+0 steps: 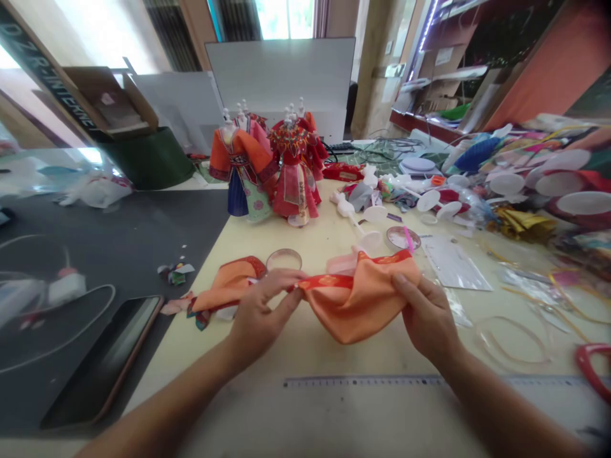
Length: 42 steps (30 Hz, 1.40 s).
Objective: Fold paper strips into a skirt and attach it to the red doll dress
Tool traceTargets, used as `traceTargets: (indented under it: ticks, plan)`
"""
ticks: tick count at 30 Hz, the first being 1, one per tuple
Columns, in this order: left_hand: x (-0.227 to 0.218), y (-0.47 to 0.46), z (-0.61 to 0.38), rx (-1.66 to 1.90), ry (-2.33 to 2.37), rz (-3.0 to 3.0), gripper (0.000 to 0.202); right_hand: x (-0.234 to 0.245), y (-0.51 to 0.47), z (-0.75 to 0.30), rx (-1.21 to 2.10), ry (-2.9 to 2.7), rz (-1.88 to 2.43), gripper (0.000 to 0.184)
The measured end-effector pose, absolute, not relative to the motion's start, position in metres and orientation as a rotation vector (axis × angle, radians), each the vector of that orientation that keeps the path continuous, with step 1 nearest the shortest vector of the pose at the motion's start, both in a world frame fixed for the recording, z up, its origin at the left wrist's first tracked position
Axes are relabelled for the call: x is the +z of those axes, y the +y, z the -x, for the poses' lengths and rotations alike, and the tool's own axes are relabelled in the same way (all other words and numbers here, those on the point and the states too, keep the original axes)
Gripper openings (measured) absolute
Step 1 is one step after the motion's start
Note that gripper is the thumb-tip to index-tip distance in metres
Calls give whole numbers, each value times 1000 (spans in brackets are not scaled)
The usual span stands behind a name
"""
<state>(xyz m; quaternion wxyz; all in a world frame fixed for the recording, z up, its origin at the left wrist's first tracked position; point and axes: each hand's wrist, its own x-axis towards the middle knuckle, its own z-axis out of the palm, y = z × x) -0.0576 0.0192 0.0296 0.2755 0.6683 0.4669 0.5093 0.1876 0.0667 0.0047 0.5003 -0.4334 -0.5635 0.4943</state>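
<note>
Between both hands an orange doll garment (363,305) with a red patterned band along its upper edge is stretched above the table. My left hand (267,305) pinches the band's left corner between thumb and fingertips. On the other side my right hand (427,312) grips the cloth, thumb on the near face and fingers behind. A second orange garment piece (226,286) with dark trim lies left of my left hand. Just beyond the hands sits a round clear dish (284,259). A printed ruler (356,382) runs across the near side of the table.
Dressed doll figures (296,172) stand at the back. White doll stands (356,219) and a small dish with a pink stick (403,238) are at right. Piled doll parts (515,178) crowd the far right. A phone (105,362) lies left, red-handled scissors (592,369) at the right edge.
</note>
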Motion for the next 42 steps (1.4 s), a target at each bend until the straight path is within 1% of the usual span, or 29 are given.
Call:
traceTargets:
  ticks: [2,4,7,9,10,11,14,17,20,25,29,32,34,35,40,42]
  plan:
    - [31,20,63,1411,1238,-1609,10,4,66,-184,1232,-1526,1080,29]
    - [33,19,63,1349,1240,-1483,14,5,64,-180,1188,-1755,1132,29]
    - [38,17,55,1159,1328,-1510,15,6,62,-177,838,-1923,1191,20]
    - [41,16,44,1054,1350,-1575,13,8,59,-176,602,-1917,1123,22]
    - [42,16,38,1014,1337,-1596,12,9,57,-176,538,-1929,1045,23]
    - [41,16,32,977,1309,-1611,11,10,55,-175,519,-1960,949,23]
    - [35,19,20,893,1189,-1642,14,10,51,-172,601,-2088,690,21]
    - [26,22,15,830,1118,-1650,18,6,50,-171,615,-2148,614,15]
    - [21,23,13,798,1129,-1625,20,0,49,-171,518,-2155,624,10]
    - [18,21,10,800,1168,-1598,21,-1,47,-171,237,-2256,640,15]
    - [22,20,15,834,1208,-1555,17,2,60,-179,62,-2295,808,22]
    - [29,20,27,911,1239,-1581,13,4,79,-196,-98,-2386,1175,24]
    - [34,20,38,965,1222,-1646,11,7,90,-209,-154,-2440,1477,23]
    - [36,21,43,995,1210,-1682,10,8,95,-215,-163,-2446,1563,22]
    - [40,22,60,1112,1203,-1766,9,14,106,-235,-150,-2447,1815,23]
    - [39,22,60,1125,1210,-1786,9,15,106,-236,-168,-2422,1770,19]
